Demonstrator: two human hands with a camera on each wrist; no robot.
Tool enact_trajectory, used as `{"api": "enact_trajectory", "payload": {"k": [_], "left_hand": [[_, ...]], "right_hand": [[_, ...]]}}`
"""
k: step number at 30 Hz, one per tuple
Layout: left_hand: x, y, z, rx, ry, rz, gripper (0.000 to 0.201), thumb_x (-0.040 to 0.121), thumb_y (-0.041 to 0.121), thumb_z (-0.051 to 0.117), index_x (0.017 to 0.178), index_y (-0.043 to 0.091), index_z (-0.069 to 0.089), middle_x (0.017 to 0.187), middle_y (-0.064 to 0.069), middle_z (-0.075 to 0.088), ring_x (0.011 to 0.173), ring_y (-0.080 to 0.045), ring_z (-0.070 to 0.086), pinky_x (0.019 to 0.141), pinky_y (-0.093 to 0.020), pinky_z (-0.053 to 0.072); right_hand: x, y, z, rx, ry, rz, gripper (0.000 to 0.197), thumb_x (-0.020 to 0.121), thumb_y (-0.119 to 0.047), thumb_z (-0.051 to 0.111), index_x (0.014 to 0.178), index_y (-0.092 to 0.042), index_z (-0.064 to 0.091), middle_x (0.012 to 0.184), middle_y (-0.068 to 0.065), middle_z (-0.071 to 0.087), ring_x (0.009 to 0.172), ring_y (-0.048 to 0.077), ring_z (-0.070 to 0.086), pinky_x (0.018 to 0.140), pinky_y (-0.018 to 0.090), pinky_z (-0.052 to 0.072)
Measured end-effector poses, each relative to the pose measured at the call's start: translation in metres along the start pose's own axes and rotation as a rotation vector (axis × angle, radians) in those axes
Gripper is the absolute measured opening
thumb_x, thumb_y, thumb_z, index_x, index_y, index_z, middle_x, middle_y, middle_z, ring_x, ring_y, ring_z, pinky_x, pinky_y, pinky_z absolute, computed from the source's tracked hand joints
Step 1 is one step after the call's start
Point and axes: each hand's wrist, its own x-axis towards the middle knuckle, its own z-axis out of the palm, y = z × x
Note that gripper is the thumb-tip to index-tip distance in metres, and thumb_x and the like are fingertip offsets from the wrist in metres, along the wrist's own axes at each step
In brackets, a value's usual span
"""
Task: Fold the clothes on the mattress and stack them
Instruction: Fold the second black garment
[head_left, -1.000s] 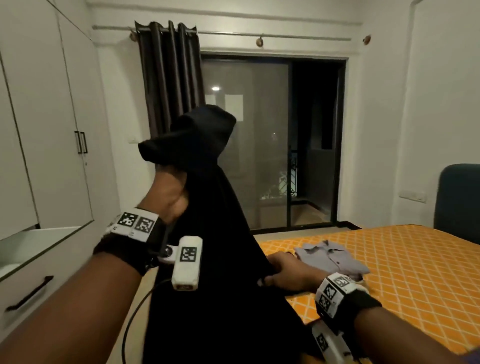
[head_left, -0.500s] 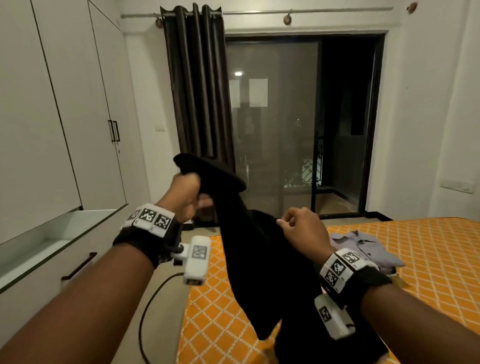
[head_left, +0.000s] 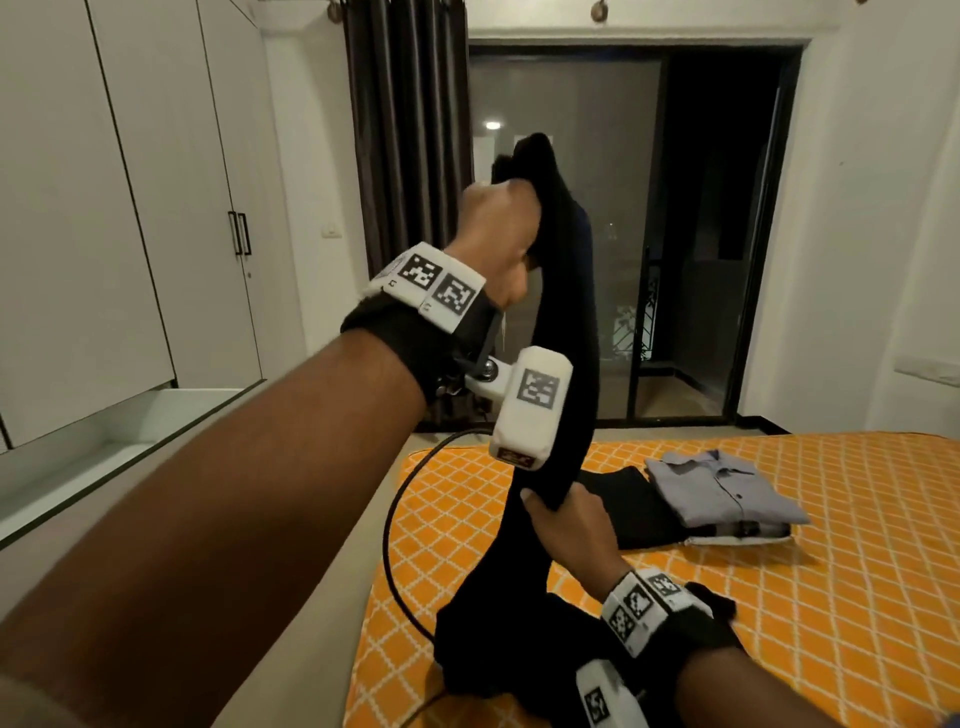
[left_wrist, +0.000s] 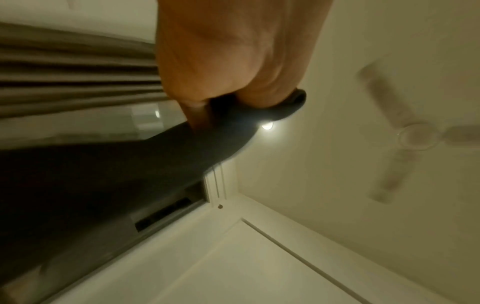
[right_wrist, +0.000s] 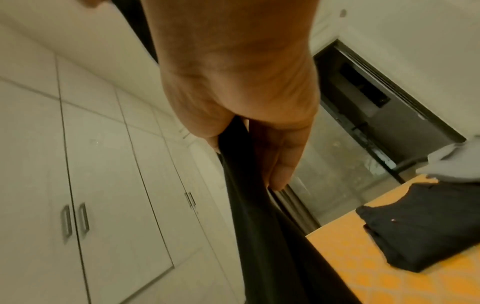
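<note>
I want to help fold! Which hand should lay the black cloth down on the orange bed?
Probably the right hand: it grips the long black cloth low, just above the orange checked mattress. The left hand holds the top high.

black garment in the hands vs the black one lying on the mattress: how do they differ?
The held black garment is unfolded, stretched long between the raised left hand and the lower right hand; the black garment on the mattress is folded flat. The held one hangs mostly in the air with its lower end bunched on the mattress; the folded one lies fully on it, beside a folded grey shirt. Both are dark cloth.
</note>
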Motion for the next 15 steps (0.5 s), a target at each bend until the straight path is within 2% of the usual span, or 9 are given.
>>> {"api": "enact_trajectory", "payload": {"k": [2,4,6,7,9,10,11,13,15], "left_hand": [[0.007,-0.016,-0.021,0.153,-0.154,-0.008,0.023,0.101,0.005,0.056,0.124,0.004,0.06,0.114,-0.015,0.072,0.106,-0.033,0.071,0.079,-0.042,0.063],[0.013,-0.051,-0.051,0.41,-0.309,-0.083,0.03,0.097,0.0,0.063,0.124,0.01,0.057,0.115,-0.012,0.07,0.1,-0.024,0.071,0.075,-0.034,0.061],[0.011,-0.099,-0.086,0.792,-0.362,-0.151,0.04,0.09,-0.005,0.07,0.122,0.013,0.052,0.107,-0.011,0.062,0.08,-0.015,0.062,0.06,-0.027,0.053],[0.004,-0.127,-0.103,0.983,-0.422,-0.204,0.05,0.086,-0.004,0.075,0.126,0.013,0.05,0.105,-0.009,0.058,0.077,-0.016,0.058,0.06,-0.029,0.049],[-0.02,-0.188,-0.136,1.16,-0.691,-0.344,0.073,0.076,0.002,0.086,0.136,0.021,0.049,0.111,0.007,0.057,0.097,-0.016,0.059,0.077,-0.029,0.049],[-0.034,-0.221,-0.15,1.124,-0.821,-0.411,0.081,0.072,0.006,0.091,0.135,0.034,0.05,0.117,0.017,0.058,0.111,-0.009,0.057,0.088,-0.028,0.049],[-0.05,-0.253,-0.161,1.06,-0.866,-0.445,0.084,0.069,0.011,0.094,0.133,0.044,0.05,0.123,0.026,0.058,0.12,-0.003,0.054,0.096,-0.027,0.049],[-0.072,-0.314,-0.179,0.948,-0.749,-0.406,0.074,0.065,0.025,0.096,0.122,0.053,0.059,0.127,0.022,0.064,0.123,-0.004,0.058,0.1,-0.033,0.052],[-0.082,-0.349,-0.185,0.861,-0.555,-0.364,0.031,0.067,0.029,0.084,0.091,0.041,0.069,0.102,0.005,0.072,0.1,-0.017,0.066,0.083,-0.038,0.051]], "right_hand": [[-0.003,-0.012,-0.006,0.172,-0.076,0.067,0.04,0.103,-0.043,0.06,0.101,-0.003,0.066,0.076,0.008,0.063,0.059,0.019,0.058,0.057,0.034,0.045],[-0.007,-0.03,-0.016,0.386,-0.06,0.13,0.024,0.104,-0.038,0.06,0.108,-0.014,0.061,0.086,0.008,0.065,0.064,0.021,0.063,0.052,0.031,0.05],[-0.001,-0.045,-0.031,0.653,0.022,0.189,0.019,0.104,-0.034,0.063,0.115,-0.02,0.057,0.099,0.01,0.069,0.077,0.028,0.072,0.054,0.038,0.059],[0.004,-0.051,-0.039,0.785,0.058,0.214,0.025,0.103,-0.033,0.064,0.121,-0.019,0.057,0.105,0.011,0.071,0.083,0.03,0.074,0.059,0.042,0.063],[0.016,-0.065,-0.058,1.002,0.087,0.216,0.03,0.102,-0.032,0.066,0.126,-0.015,0.058,0.113,0.012,0.073,0.093,0.03,0.076,0.07,0.051,0.065],[0.019,-0.072,-0.069,1.054,0.086,0.192,0.03,0.103,-0.03,0.065,0.125,-0.012,0.06,0.113,0.012,0.074,0.092,0.028,0.076,0.068,0.05,0.065],[0.022,-0.079,-0.079,1.084,0.08,0.159,0.029,0.103,-0.029,0.064,0.124,-0.009,0.062,0.111,0.013,0.074,0.088,0.025,0.076,0.061,0.045,0.064],[0.03,-0.087,-0.095,1.097,0.082,0.105,0.031,0.103,-0.028,0.064,0.124,-0.005,0.062,0.108,0.014,0.074,0.079,0.022,0.076,0.052,0.036,0.059],[0.038,-0.087,-0.109,1.052,0.132,0.065,0.04,0.102,-0.031,0.067,0.128,-0.002,0.059,0.11,0.016,0.074,0.08,0.024,0.076,0.052,0.035,0.058]]}}
